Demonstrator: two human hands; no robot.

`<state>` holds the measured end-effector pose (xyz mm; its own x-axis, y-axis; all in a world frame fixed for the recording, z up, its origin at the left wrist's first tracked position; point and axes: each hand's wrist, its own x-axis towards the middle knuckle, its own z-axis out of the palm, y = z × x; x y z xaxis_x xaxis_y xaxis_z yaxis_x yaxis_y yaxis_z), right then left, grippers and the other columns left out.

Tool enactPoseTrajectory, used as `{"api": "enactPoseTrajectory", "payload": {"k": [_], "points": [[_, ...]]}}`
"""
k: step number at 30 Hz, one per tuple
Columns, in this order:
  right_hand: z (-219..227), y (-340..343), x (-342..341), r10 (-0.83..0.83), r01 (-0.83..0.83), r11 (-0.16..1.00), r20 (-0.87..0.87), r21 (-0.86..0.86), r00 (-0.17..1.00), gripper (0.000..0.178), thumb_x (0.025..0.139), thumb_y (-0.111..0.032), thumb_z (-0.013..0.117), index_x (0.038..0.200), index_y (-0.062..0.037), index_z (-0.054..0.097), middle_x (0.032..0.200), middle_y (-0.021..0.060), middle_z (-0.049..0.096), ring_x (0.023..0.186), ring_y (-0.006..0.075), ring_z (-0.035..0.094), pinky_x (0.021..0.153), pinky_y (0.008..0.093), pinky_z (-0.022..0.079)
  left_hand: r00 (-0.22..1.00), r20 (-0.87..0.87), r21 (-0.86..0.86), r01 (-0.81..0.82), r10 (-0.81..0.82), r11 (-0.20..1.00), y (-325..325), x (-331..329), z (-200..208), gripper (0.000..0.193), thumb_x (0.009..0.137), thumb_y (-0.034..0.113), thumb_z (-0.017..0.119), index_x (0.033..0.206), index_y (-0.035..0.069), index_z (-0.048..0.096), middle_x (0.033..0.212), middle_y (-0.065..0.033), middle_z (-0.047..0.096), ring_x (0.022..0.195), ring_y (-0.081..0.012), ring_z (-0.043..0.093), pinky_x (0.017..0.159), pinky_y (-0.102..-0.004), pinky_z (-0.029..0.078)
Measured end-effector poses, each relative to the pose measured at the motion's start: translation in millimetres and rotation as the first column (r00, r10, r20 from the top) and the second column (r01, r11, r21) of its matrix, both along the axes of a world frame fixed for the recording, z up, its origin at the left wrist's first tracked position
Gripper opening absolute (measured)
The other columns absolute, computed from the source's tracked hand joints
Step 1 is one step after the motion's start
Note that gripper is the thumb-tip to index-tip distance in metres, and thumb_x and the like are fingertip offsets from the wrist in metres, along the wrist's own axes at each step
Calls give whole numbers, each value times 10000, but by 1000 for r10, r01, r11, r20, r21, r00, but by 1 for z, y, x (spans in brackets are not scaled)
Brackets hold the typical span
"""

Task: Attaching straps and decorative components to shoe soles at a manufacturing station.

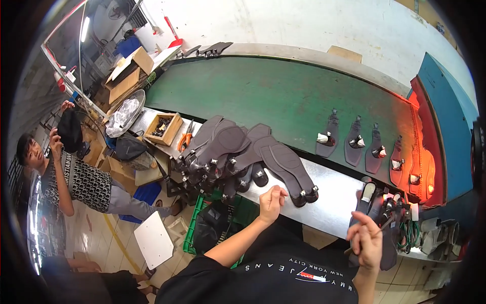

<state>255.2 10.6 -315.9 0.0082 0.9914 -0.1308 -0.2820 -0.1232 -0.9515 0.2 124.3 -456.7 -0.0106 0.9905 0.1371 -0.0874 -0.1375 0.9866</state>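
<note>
My left hand (272,203) is closed in a loose fist, with nothing showing out of it. It hovers above the metal table edge, close to the heel ends of a pair of dark shoe soles (287,164). To their left lies a heaped pile of similar soles with small heels (223,147). On the right, my right hand (366,242) has curled fingers, the index raised. A thin brown stick (389,222) juts out beside it and appears to be held; its tip is hard to make out. Dark shoe parts (368,195) lie just beyond that hand.
A green conveyor belt (228,83) carries several spaced sole pieces (355,142) near a glowing red heater opening (417,152). Orange-handled pliers (185,139) and a wooden box (164,128) sit left. A green crate (194,223) stands below. A person (83,177) stands at far left.
</note>
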Motion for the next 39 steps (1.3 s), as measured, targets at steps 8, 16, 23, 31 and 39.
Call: {"api": "enactPoseTrajectory", "payload": {"k": [8, 16, 23, 31, 39], "points": [[-51, 16, -25, -3, -13, 999, 402, 37, 916, 323, 900, -64, 499, 1215, 6, 528, 822, -4, 505, 631, 31, 442, 551, 169, 367, 972, -210, 192, -61, 102, 979, 11, 10, 2, 462, 1001, 304, 396, 729, -16, 587, 528, -18, 481, 481, -73, 438, 461, -234, 343], [-101, 73, -11, -132, 125, 991, 426, 46, 895, 275, 916, -53, 505, 1167, 6, 599, 724, -24, 537, 575, 35, 460, 530, 188, 385, 912, -343, 359, -96, 226, 928, 4, 12, -2, 418, 983, 288, 412, 737, 0, 589, 535, -61, 486, 475, -160, 497, 485, -286, 395], [-125, 119, -20, -211, 50, 975, 832, 216, 513, 438, 848, -57, 568, 1279, -136, 562, 673, 41, 454, 586, 144, 429, 575, 291, 393, 792, -507, 434, -107, 340, 895, 9, 15, -3, 287, 925, 249, 507, 735, 46, 579, 618, -102, 573, 581, -287, 599, 537, -366, 457], [-131, 129, -26, -234, -35, 961, 877, 273, 420, 451, 838, -62, 582, 1275, -177, 570, 712, 36, 426, 608, 155, 430, 606, 296, 401, 772, -495, 438, -174, 398, 882, 14, 14, 6, 365, 906, 340, 545, 688, 49, 579, 526, -79, 521, 490, -246, 558, 472, -329, 424], [-127, 133, -22, -140, -64, 983, 931, 171, 338, 425, 830, -81, 596, 1242, -184, 592, 774, 48, 456, 636, 172, 478, 629, 315, 421, 998, -36, -84, -53, 50, 995, -8, -20, 26, 273, 918, 217, 536, 769, 6, 626, 628, -8, 592, 509, -85, 524, 465, -257, 420]]}}
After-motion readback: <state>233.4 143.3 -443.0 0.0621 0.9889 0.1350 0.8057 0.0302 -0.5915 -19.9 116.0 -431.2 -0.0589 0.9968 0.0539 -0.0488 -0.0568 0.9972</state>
